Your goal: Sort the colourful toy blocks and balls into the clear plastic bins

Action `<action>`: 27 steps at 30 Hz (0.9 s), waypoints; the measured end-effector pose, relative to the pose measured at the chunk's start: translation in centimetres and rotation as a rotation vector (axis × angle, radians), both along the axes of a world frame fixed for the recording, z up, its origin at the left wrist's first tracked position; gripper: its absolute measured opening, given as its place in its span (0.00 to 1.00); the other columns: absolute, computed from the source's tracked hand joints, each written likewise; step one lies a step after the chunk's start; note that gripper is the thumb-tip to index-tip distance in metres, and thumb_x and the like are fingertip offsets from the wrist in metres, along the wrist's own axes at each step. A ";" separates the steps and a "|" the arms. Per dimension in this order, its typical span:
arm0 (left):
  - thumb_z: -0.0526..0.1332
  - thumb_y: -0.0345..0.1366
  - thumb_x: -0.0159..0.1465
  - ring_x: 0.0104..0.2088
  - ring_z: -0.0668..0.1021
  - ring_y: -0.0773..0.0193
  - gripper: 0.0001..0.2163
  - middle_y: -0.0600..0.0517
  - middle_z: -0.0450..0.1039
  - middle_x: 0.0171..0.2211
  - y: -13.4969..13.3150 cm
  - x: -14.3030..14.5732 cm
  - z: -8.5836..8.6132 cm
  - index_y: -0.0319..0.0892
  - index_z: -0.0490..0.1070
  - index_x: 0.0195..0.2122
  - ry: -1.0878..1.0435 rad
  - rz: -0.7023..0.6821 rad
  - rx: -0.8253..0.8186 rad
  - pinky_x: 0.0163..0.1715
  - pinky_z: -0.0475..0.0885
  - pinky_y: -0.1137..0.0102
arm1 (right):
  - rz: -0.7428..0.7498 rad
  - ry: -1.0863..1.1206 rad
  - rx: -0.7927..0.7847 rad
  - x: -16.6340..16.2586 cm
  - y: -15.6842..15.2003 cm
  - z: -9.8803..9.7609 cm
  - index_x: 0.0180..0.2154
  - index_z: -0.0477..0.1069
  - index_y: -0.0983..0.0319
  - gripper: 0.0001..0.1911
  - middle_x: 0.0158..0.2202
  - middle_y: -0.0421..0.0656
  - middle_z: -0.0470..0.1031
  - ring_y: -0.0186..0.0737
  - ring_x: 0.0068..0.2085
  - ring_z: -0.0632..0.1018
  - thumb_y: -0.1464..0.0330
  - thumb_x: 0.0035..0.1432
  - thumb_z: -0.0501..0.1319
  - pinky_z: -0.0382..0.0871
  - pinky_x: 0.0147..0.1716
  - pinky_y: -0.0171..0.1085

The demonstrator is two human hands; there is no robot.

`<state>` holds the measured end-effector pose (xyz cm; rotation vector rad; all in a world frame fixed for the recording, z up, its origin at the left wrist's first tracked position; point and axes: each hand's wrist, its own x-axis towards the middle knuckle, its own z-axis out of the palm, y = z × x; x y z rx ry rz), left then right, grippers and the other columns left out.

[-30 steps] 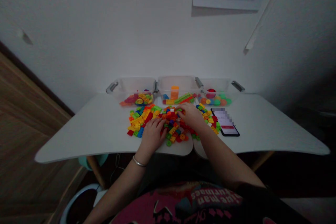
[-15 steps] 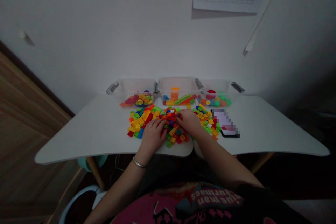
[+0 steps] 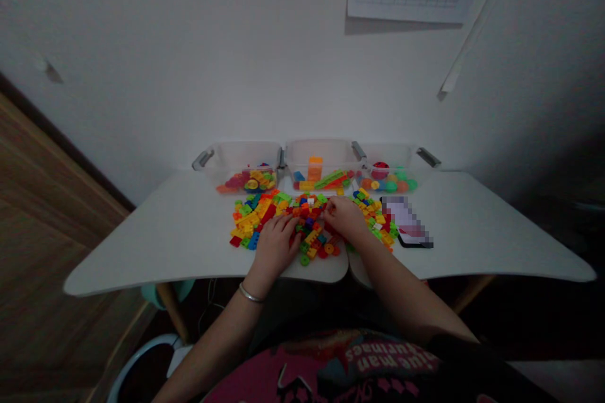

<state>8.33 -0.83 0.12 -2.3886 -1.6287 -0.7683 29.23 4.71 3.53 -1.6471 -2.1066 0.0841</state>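
Note:
A heap of colourful plastic building bricks (image 3: 250, 221) is spread over the front middle of the white table. Resting on the heap's left-centre part is my left hand (image 3: 276, 244), palm down, its fingers apart over the bricks; a silver bangle circles that wrist. On the other side of the centre, my right hand (image 3: 346, 218) has its fingers curled together in a pinch above the bricks. What lies between those fingertips, if anything, is hidden. Between the two hands are red, yellow and green bricks and an orange round piece (image 3: 329, 249).
Three clear plastic bins line the wall: the left bin (image 3: 246, 152) holds mixed pieces, the middle bin (image 3: 326, 150) bricks and long strips, the right bin (image 3: 392, 154) round pieces. A phone (image 3: 407, 221) lies right of the heap on the white table (image 3: 491, 227).
My right hand has shifted slightly right, and its fingers have curled in more tightly. My left hand stays nearly where it was on the bricks.

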 end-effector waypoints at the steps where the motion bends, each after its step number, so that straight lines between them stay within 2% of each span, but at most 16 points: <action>1: 0.59 0.37 0.65 0.55 0.74 0.48 0.18 0.43 0.75 0.54 0.0 0.0 0.0 0.41 0.72 0.56 0.002 0.001 0.000 0.57 0.70 0.51 | -0.001 0.038 0.009 0.1 0.2 -0.3 0.32 0.71 0.60 0.03 0.34 0.45 0.77 0.43 0.40 0.75 0.69 0.57 0.59 0.67 0.41 0.38; 3: 0.59 0.37 0.65 0.55 0.74 0.48 0.18 0.43 0.75 0.54 0.0 0.0 0.0 0.40 0.72 0.56 0.003 0.001 0.000 0.57 0.69 0.51 | -0.014 0.159 0.040 0.5 0.5 -0.8 0.35 0.72 0.60 0.04 0.35 0.44 0.76 0.43 0.39 0.75 0.70 0.56 0.59 0.68 0.41 0.39; 7: 0.60 0.37 0.65 0.55 0.74 0.48 0.18 0.42 0.75 0.54 0.0 -0.1 0.0 0.41 0.72 0.55 -0.008 0.001 0.007 0.57 0.70 0.52 | 0.004 0.411 0.200 1.7 1.4 -0.8 0.49 0.71 0.62 0.20 0.42 0.47 0.75 0.44 0.41 0.75 0.72 0.53 0.60 0.71 0.43 0.43; 12: 0.59 0.37 0.65 0.54 0.74 0.49 0.17 0.43 0.75 0.53 0.0 -0.2 -0.1 0.42 0.73 0.55 -0.010 -0.007 0.023 0.56 0.70 0.53 | 0.056 0.427 0.412 3.9 3.3 1.5 0.42 0.77 0.61 0.14 0.40 0.48 0.72 0.47 0.46 0.75 0.73 0.54 0.58 0.71 0.51 0.48; 16: 0.59 0.37 0.65 0.54 0.74 0.48 0.18 0.43 0.75 0.53 0.0 -0.2 -0.1 0.41 0.73 0.55 -0.006 -0.005 0.021 0.56 0.70 0.52 | 0.001 0.465 0.518 5.6 6.1 4.0 0.43 0.78 0.61 0.16 0.44 0.48 0.70 0.45 0.46 0.75 0.73 0.54 0.58 0.72 0.52 0.47; 20: 0.59 0.37 0.65 0.55 0.74 0.48 0.18 0.43 0.75 0.54 0.0 -0.2 0.0 0.41 0.72 0.55 -0.003 -0.001 0.012 0.56 0.70 0.52 | 0.006 0.455 0.534 6.2 8.8 5.5 0.42 0.78 0.62 0.18 0.45 0.49 0.71 0.44 0.48 0.74 0.76 0.54 0.54 0.71 0.54 0.47; 23: 0.58 0.38 0.66 0.55 0.74 0.48 0.18 0.43 0.75 0.54 0.0 -0.2 -0.1 0.42 0.72 0.56 0.000 -0.009 0.010 0.57 0.70 0.52 | 0.007 0.412 0.495 5.8 9.9 5.6 0.41 0.79 0.62 0.20 0.46 0.50 0.73 0.44 0.49 0.74 0.77 0.53 0.52 0.69 0.56 0.47; 27: 0.58 0.37 0.65 0.55 0.74 0.48 0.18 0.43 0.75 0.54 0.0 -0.3 -0.1 0.40 0.72 0.56 -0.001 -0.009 0.011 0.57 0.69 0.52 | -0.065 0.342 0.433 4.8 10.1 5.3 0.43 0.79 0.66 0.20 0.49 0.53 0.74 0.46 0.51 0.75 0.76 0.54 0.53 0.67 0.58 0.46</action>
